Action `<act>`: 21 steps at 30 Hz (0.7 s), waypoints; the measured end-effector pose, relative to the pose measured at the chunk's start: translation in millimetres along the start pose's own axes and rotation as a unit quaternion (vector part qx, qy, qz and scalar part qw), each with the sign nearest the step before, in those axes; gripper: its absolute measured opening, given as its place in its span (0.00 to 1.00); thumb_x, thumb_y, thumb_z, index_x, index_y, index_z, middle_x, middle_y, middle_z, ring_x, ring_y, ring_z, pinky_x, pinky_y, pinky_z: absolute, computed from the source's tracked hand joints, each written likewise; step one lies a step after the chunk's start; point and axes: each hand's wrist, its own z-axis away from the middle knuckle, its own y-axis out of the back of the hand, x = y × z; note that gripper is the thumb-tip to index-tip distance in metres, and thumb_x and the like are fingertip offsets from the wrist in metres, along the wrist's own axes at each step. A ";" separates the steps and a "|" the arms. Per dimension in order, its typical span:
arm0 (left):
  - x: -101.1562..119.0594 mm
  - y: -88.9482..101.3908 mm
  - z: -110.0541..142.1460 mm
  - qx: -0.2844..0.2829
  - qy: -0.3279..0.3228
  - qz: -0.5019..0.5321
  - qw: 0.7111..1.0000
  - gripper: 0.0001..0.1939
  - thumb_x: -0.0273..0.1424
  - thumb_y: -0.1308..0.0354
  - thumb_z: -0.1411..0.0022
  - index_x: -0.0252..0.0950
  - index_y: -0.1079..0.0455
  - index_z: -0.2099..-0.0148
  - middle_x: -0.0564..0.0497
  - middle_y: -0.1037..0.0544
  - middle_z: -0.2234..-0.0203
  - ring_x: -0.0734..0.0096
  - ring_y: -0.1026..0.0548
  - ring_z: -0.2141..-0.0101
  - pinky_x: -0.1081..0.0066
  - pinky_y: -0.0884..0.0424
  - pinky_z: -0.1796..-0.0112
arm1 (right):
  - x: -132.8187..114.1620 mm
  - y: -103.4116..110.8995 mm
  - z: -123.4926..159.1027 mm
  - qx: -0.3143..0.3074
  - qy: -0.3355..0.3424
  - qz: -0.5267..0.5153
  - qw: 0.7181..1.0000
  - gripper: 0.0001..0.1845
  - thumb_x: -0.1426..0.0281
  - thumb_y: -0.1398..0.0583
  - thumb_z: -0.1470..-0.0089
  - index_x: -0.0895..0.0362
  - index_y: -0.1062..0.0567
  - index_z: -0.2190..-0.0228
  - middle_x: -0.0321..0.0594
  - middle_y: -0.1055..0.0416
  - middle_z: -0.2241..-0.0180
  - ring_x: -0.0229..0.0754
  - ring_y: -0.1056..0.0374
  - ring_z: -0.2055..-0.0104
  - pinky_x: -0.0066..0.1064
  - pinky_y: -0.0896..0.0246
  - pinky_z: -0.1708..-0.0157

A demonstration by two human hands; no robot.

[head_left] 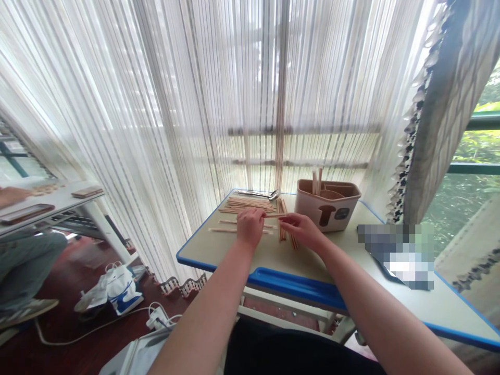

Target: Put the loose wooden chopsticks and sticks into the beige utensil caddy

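Over the table, my left hand [250, 227] is closed around light wooden chopsticks [274, 215] held crosswise. My right hand [301, 229] pinches their other end; how many there are, I cannot make out. Several chopsticks [250, 202] lie side by side behind my left hand, and a few more [222, 230] lie apart nearer the front. Under and beside my right fingers, another group of chopsticks [283, 235] points away from me. A beige utensil holder [307, 207] with a brown rim stands right of these, with a few chopsticks [317, 181] upright in it.
A metal slotted ladle [274, 195] lies at the back of the blue-edged table [219, 255]. A blurred-out dark object [398, 260] rests on the right. White curtains [195, 104] hang behind. At left, another person's hand [13, 197] is over a second table [62, 208]; bags [117, 286] lie on the floor.
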 end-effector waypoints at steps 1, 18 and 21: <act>0.2 0.3 0.1 -0.001 0.000 0.002 1.000 0.10 0.26 0.49 0.40 0.40 0.26 0.63 0.50 0.23 0.65 0.65 0.29 0.60 0.64 0.39 0.54 | -0.9 0.5 -0.2 0.007 -0.003 -0.014 1.000 0.17 0.58 0.40 0.53 0.58 0.23 0.66 0.40 0.25 0.72 0.39 0.32 0.71 0.31 0.38 0.69; 1.8 0.9 1.1 0.023 -0.026 0.014 0.999 0.10 0.27 0.49 0.39 0.41 0.26 0.61 0.50 0.23 0.64 0.64 0.29 0.60 0.64 0.39 0.55 | -1.4 5.6 -3.3 0.081 -0.022 -0.103 0.991 0.19 0.55 0.40 0.53 0.58 0.25 0.68 0.37 0.29 0.76 0.37 0.35 0.73 0.30 0.40 0.71; 2.1 0.3 1.3 0.032 -0.034 0.018 0.999 0.10 0.27 0.49 0.39 0.41 0.26 0.61 0.51 0.23 0.65 0.65 0.29 0.60 0.64 0.39 0.55 | -3.4 6.0 -2.7 0.096 -0.023 -0.093 0.991 0.19 0.55 0.40 0.53 0.58 0.24 0.68 0.38 0.29 0.76 0.37 0.35 0.74 0.30 0.40 0.71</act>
